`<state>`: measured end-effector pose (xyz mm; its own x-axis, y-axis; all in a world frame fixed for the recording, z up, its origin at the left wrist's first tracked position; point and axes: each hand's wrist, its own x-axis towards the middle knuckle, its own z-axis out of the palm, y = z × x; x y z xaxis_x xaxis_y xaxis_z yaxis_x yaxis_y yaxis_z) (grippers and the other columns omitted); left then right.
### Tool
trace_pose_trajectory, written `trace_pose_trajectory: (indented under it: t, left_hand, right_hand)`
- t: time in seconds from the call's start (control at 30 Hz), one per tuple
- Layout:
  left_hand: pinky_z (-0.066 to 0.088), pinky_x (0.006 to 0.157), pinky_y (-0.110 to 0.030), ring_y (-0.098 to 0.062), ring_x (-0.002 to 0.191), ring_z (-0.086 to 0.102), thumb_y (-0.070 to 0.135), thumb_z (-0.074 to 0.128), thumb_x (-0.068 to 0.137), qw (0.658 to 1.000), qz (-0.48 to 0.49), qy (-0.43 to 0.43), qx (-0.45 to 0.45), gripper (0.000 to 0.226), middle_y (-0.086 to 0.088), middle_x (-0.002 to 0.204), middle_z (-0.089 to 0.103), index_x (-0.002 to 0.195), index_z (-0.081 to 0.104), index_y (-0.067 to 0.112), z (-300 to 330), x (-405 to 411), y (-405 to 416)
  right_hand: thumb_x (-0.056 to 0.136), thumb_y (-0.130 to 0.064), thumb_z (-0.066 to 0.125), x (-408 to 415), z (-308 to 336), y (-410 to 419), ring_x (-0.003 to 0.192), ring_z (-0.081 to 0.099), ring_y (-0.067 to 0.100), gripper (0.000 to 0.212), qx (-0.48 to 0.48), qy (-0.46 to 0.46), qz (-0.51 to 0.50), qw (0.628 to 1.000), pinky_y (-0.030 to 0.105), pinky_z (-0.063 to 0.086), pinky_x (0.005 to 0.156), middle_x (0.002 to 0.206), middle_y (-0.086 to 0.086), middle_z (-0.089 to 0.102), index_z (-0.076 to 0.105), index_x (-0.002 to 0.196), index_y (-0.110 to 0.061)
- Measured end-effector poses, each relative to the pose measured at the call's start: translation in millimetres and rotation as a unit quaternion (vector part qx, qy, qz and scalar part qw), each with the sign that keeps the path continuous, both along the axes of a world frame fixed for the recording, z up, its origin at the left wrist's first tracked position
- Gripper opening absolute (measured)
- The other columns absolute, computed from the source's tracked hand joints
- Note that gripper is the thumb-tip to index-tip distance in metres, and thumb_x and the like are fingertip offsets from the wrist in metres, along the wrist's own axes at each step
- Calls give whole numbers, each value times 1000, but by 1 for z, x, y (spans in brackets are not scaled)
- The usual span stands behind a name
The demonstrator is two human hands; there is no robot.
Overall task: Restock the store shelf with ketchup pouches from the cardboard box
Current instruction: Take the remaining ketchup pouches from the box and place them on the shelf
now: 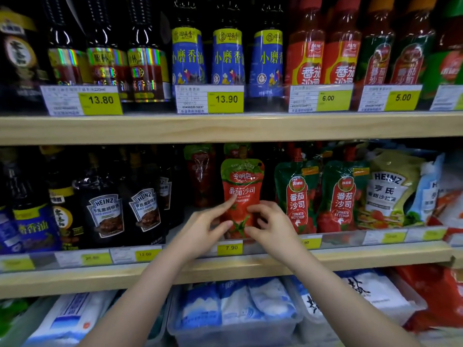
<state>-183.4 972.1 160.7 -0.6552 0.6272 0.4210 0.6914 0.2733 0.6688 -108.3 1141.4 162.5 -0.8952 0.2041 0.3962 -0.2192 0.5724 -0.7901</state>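
Note:
A red ketchup pouch with a green top (241, 186) stands upright at the front of the middle shelf (350, 259), above a 7.90 price tag. My left hand (204, 227) touches its lower left side with spread fingers, the index finger lying on its front. My right hand (269, 221) pinches its lower right edge. Behind it stand more pouches of the same kind (200, 176). The cardboard box is out of view.
Green-and-red ketchup pouches (323, 196) stand right of it, then Heinz salad dressing pouches (390, 189). Dark Heinz sauce bottles (125, 209) stand to the left. The upper shelf holds sesame oil and ketchup bottles. Below sit white and blue bags in clear bins (233, 329).

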Motion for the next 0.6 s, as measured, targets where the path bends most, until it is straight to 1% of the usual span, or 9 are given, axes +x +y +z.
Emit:
trace_pose_trajectory:
  t: [0.07,0.13,0.2,0.27,0.37,0.43,0.5,0.53,0.6]
  left_hand:
    - [39,92,-5,21,106,48,20,57,93,1000,-10,-10,-9,63,13,139,43,133,28,58,3,-11,2]
    - [36,93,-4,26,103,43,17,56,93,1000,-15,-11,-21,64,12,142,38,133,26,58,6,-21,4]
    - [35,96,-6,26,103,43,16,55,93,999,-15,-6,-34,66,13,143,37,133,24,59,7,-28,7]
    - [34,98,-7,19,111,44,16,54,94,999,-16,0,-43,67,14,144,35,135,23,59,6,-32,9]
    - [26,108,-14,1,132,33,15,54,93,998,-13,14,-62,69,14,146,32,140,19,53,4,-37,12]
    - [19,105,-6,2,135,26,17,55,93,997,-13,29,-73,71,17,145,29,141,16,51,1,-40,12]
    - [16,101,-1,4,134,24,19,55,93,997,-15,29,-75,71,20,145,26,139,14,55,0,-40,11]
    - [16,103,-2,3,135,23,20,55,93,997,-17,28,-73,70,19,146,26,139,15,56,-1,-40,10]
    - [17,112,-15,-2,139,22,21,55,93,997,-13,30,-70,67,11,150,29,139,18,53,1,-37,10]
  right_hand:
    - [77,-3,65,-7,0,-4,104,50,12,39,23,-1,-25,999,18,41,95,129,2,42,60,115,-9]
    - [78,0,60,-15,2,-7,106,53,18,36,38,-7,-48,998,24,43,98,133,6,41,61,114,-7]
    - [79,2,55,-22,4,-9,116,50,23,35,43,-15,-66,997,30,41,104,135,8,40,62,112,-6]
    - [79,3,52,-27,5,-9,120,48,24,33,51,-14,-83,995,32,39,106,134,9,41,63,109,-5]
    - [80,3,50,-31,7,-9,119,48,26,31,64,-13,-101,993,30,38,105,135,10,41,63,107,-4]
    - [81,2,50,-33,6,-10,120,46,26,31,75,-20,-105,991,26,35,104,137,11,39,63,108,-3]
    - [82,2,49,-34,4,-10,123,43,25,30,81,-24,-106,991,17,29,101,140,11,36,62,108,-3]
    - [82,2,49,-34,4,-10,125,42,25,29,82,-24,-105,991,13,25,99,141,11,35,62,107,-3]
    - [83,1,49,-33,6,-11,127,40,25,28,82,-22,-102,991,10,22,96,143,12,32,62,107,-3]
